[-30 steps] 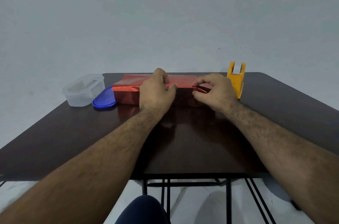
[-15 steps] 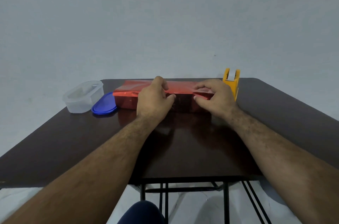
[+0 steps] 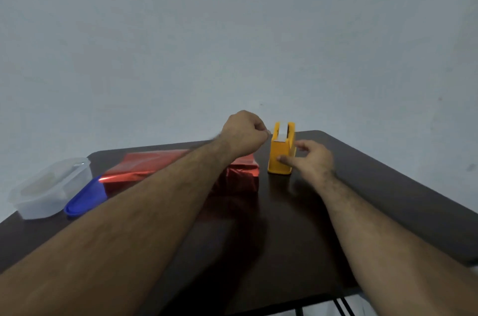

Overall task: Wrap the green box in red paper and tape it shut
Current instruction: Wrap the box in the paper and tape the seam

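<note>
Container: a clear plastic tub (image 3: 49, 186) stands far left on the table (image 3: 388, 186), its blue lid (image 3: 85, 198) beside it.
Wrapped box: the box in red paper (image 3: 144, 168) lies left of the dispenser, long axis left to right, partly under the left forearm.
Left hand (image 3: 244, 134): fingers curled, seemingly pinching the tape end; not certain.
Tape dispenser (image 3: 281, 151): upright, between both hands.
Right hand (image 3: 310, 160): thumb and fingers steady the dispenser.
Key relation: the box's seam lies left and nearer than the left hand.
</note>
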Tool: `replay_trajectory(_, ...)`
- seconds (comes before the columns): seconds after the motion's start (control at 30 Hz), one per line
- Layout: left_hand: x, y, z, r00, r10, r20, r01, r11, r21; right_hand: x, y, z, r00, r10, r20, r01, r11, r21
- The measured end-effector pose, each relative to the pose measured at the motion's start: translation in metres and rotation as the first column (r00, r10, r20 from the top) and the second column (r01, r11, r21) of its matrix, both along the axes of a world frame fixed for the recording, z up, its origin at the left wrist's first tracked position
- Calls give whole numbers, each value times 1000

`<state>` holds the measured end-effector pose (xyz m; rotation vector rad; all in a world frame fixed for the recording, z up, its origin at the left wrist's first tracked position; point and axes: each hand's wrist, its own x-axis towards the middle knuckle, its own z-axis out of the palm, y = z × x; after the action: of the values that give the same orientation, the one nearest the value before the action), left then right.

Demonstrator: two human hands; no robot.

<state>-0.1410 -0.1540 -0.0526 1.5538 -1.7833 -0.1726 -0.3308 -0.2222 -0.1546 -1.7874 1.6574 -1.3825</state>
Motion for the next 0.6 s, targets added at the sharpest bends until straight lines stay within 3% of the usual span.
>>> replay_trajectory(0.13,-23,-56,0,991,77,-111,-50,972,230,6,-7,-2,999,15,-32,-15,1000,-1)
replay_trajectory(0.33,-33,-92,-5,945,206,-253,-33,832,554,12,-7,-3,999,-34,12,34,999,17)
replay_trajectory(0.6,-32,-95,4,901,256,-351,52,739,671,19,-1,-2,995,-88,-44,88,996,-5)
